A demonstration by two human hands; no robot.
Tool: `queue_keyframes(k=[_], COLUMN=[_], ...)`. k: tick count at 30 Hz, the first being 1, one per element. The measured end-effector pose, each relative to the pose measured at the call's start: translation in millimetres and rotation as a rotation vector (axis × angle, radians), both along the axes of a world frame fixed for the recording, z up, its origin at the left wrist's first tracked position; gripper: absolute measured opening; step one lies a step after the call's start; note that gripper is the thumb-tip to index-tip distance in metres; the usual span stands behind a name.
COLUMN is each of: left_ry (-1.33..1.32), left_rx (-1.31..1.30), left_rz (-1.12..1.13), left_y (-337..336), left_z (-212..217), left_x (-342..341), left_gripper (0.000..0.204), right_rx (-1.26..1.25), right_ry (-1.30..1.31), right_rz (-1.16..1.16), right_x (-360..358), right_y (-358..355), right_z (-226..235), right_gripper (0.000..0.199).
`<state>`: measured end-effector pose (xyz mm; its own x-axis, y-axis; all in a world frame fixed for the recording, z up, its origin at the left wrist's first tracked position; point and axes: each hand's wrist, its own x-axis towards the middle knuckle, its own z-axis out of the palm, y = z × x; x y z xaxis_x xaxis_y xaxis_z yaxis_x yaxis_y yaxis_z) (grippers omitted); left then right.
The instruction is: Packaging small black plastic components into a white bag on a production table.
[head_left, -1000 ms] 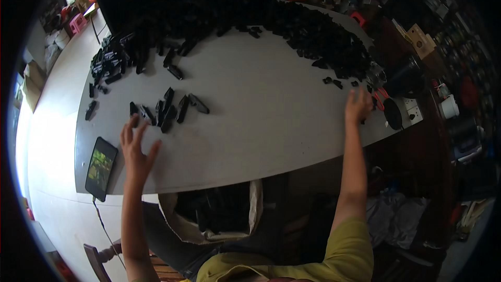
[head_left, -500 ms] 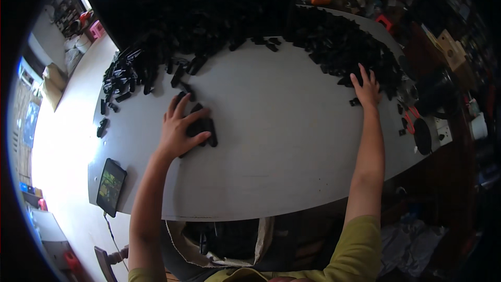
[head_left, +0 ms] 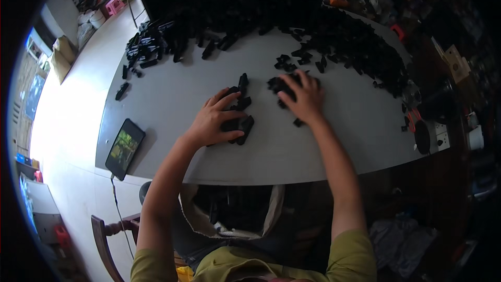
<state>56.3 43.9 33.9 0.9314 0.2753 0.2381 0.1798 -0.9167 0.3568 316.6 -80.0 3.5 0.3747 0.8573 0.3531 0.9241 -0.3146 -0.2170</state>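
Note:
On the white table [head_left: 271, 164], my left hand [head_left: 211, 120] rests with spread fingers over a small bunch of elongated black plastic pieces [head_left: 244, 128]. The hand partly hides them, and their exact kind does not show. To its right, my right hand [head_left: 305, 98], slightly blurred, lies with fingers apart over a second bunch of small black parts [head_left: 276, 87]. Several loose black parts [head_left: 284, 62] lie just beyond that hand. Both hands touch the pieces from above without closing round them.
Heaps of black pieces line the table's far left [head_left: 151, 42] and far right [head_left: 360, 47]. A phone [head_left: 125, 149] with a lit screen leans at the left edge. Red-handled scissors [head_left: 413, 120] lie far right. An open bag [head_left: 276, 209] with black contents sits below the front edge.
My right hand has come from the right heap toward the middle, bringing small black parts with it. The left hand and its pieces have shifted right, and the view has moved too.

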Motion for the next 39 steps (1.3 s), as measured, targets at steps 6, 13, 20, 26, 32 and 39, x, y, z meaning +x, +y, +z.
queue_keyframes(k=[6, 13, 20, 26, 32, 39], left_ry=[-0.066, -0.206, -0.174, -0.148, -0.218, -0.253], left_rx=[0.075, -0.013, 0.261, 0.120, -0.236, -0.256], left_rz=[0.066, 0.339, 0.261, 0.246, 0.224, 0.100], left_y=[-8, -58, -95, -104, -103, -92], left_z=[15, 9, -10, -18, -6, -12], left_x=[-34, -56, -16, -66, -69, -81], left_gripper=[0.052, 0.037, 0.023, 0.025, 0.024, 0.024], right_rx=[0.100, 0.332, 0.074, 0.322, 0.386, 0.124], right_ry=[0.031, 0.142, 0.090, 0.486, 1.740, 1.171], right_rz=[0.051, 0.359, 0.408, 0.341, 0.239, 0.315], right_x=[-96, -98, -124, -130, -135, -161], right_y=[16, -23, -71, -75, -81, -78], right_z=[-3, 36, 21, 11, 11, 17], right_gripper=[0.042, 0.023, 0.028, 0.030, 0.037, 0.034])
